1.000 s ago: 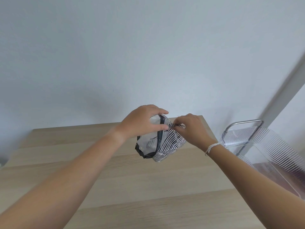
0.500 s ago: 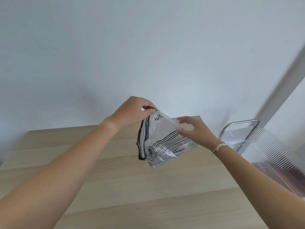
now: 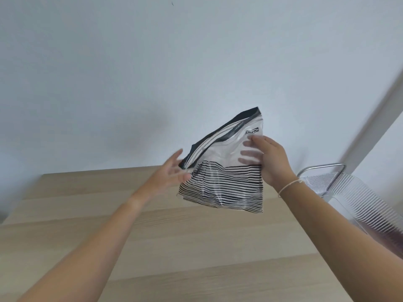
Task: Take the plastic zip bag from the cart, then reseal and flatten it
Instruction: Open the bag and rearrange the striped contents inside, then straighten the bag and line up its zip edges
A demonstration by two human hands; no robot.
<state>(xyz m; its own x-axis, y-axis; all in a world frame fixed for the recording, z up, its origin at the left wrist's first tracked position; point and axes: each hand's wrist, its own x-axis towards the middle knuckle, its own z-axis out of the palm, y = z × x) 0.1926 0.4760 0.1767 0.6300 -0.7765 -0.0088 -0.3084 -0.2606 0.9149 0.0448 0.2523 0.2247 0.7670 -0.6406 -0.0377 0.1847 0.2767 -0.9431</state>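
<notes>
The plastic zip bag (image 3: 224,171) is clear with black stripes across its lower half and a dark zip strip along its top edge. It hangs unfolded in the air above the wooden table (image 3: 152,247), tilted with its right top corner highest. My right hand (image 3: 272,162) grips the bag's right side, fingers showing through the clear plastic. My left hand (image 3: 172,173) is blurred, fingers spread, at the bag's left edge; I cannot tell whether it touches the bag.
A clear ribbed plastic cart (image 3: 359,203) with a metal handle (image 3: 322,168) stands to the right of the table. A plain white wall rises behind the table's far edge.
The bag was bunched between both hands, then unfolded and rose. My left hand let go of the top edge and opened; my right hand took the bag's right side.
</notes>
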